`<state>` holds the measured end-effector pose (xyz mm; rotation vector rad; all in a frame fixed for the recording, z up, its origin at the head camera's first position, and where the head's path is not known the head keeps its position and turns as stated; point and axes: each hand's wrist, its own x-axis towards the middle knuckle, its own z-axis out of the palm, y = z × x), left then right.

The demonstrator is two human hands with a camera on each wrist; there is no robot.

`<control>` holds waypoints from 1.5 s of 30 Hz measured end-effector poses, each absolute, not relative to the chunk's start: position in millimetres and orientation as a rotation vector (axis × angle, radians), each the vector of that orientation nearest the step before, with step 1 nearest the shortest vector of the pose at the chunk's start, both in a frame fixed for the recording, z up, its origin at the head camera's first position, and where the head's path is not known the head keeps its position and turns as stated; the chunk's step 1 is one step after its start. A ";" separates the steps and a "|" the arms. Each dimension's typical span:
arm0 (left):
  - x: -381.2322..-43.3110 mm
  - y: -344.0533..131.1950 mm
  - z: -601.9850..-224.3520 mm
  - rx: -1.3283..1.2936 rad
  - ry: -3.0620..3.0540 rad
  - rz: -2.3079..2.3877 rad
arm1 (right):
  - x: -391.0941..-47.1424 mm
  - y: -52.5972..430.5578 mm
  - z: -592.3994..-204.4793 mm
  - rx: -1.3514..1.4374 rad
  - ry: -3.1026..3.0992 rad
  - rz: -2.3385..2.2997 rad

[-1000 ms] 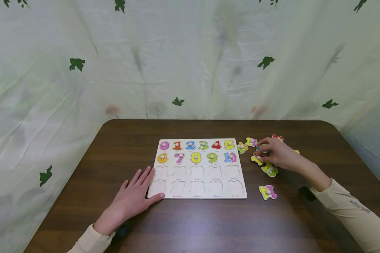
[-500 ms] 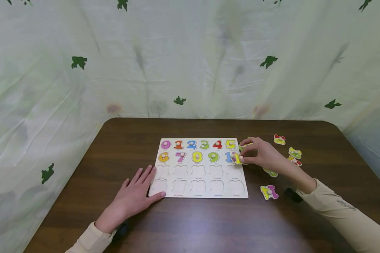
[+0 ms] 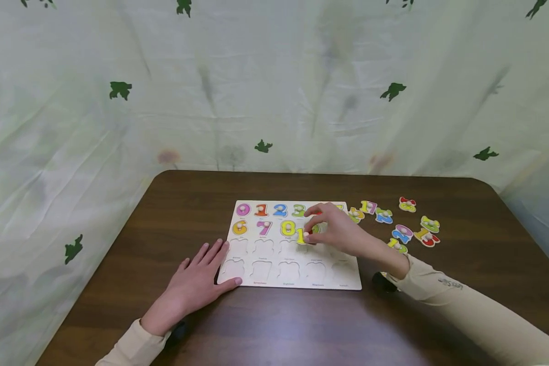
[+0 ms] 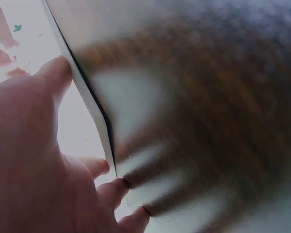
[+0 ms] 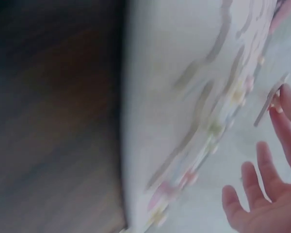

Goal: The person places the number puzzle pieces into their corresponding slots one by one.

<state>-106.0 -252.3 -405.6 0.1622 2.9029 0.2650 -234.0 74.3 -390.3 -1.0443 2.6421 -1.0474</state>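
Note:
A white number puzzle board (image 3: 274,254) lies on the table in the head view, with knobbed number pieces in its two upper rows and bare recesses in its two lower rows. My left hand (image 3: 196,284) rests at the board's left edge, fingers straight and spread, thumb on the lower left corner. Between thumb and fingertips my right hand (image 3: 338,231) pinches the knob of a puzzle piece (image 3: 301,236) with a yellow 1; its second digit is mostly covered. That piece (image 5: 270,99) appears tilted above the board in the right wrist view. The right hand covers several upper-right numbers.
Loose number pieces lie right of the board, among them a pink-and-yellow 17 (image 3: 368,207), a purple-and-blue piece (image 3: 402,233) and a red-and-yellow piece (image 3: 407,204). The brown table (image 3: 274,330) ends at a patterned cloth (image 3: 210,101) behind.
My right hand has picked a piece with a yellow 1 from the loose group and carried it left over the board. My left hand stays at the board's edge.

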 end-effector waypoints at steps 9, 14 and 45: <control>-108.8 -250.6 -402.2 0.171 2.902 0.234 | -226.5 18.0 -392.8 -1.086 2.710 -0.987; -106.9 -251.3 -401.7 0.185 2.922 0.212 | -229.2 -13.7 -392.1 -1.107 2.716 -0.962; -105.3 -251.6 -401.9 0.182 2.931 0.209 | -229.8 -81.8 -401.9 -1.148 2.687 -0.662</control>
